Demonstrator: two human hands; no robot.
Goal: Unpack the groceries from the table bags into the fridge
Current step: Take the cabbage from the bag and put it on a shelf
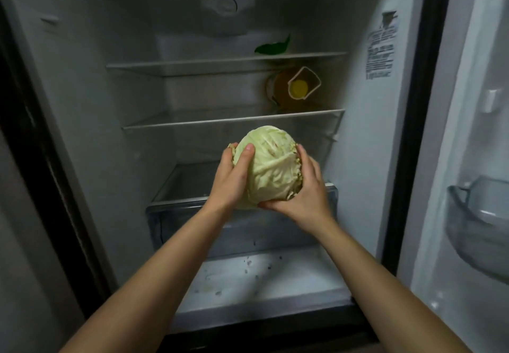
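Note:
A pale green cabbage point(271, 166) is held in front of the open fridge point(110, 104), just above the front edge of the clear bottom drawer point(176, 223). My left hand point(232, 179) grips its left side with the thumb on top. My right hand point(304, 190) cups its right side and underside. The cabbage sits level with the lowest glass shelf point(179, 187).
An orange jug with a yellow cap point(296, 88) lies on the middle shelf point(192, 128) at the right. A dark green leaf point(272, 47) rests on the top shelf point(179, 65). The open door point(473, 160) with a clear bin point(479, 231) stands at the right.

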